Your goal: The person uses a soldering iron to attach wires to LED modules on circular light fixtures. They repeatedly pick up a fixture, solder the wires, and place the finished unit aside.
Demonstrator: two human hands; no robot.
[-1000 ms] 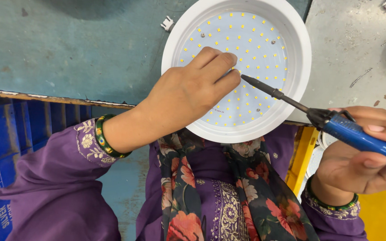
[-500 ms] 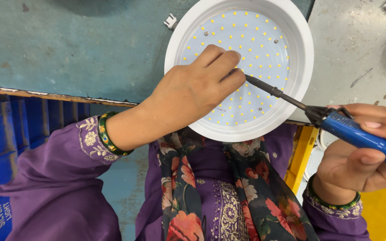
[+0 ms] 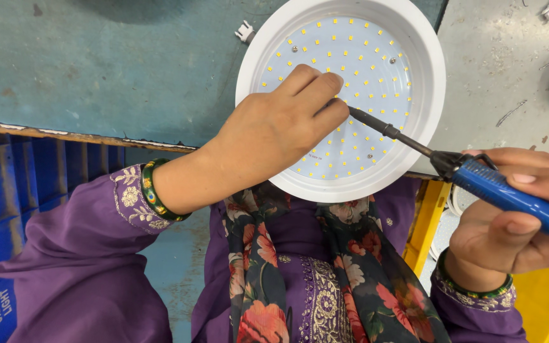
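Reading left to right:
Crate: a blue plastic crate (image 3: 7, 209) stood below the bench edge, apart from the work.
Left hand: the left hand (image 3: 268, 130) lay over the round white LED downlight (image 3: 344, 95), fingertips pinched together on its LED board, probably steadying something small at the joint; what they pinched was hidden.
Lamp position: flat on the teal workbench (image 3: 96, 70), overhanging its near edge.
Right hand: the right hand (image 3: 509, 222) was wrapped round the blue-handled soldering iron (image 3: 478, 181), tip angled in to meet the left fingertips.

The soldering iron (image 3: 497, 187) tip hides behind the left hand (image 3: 274, 127); its handle runs off-frame.
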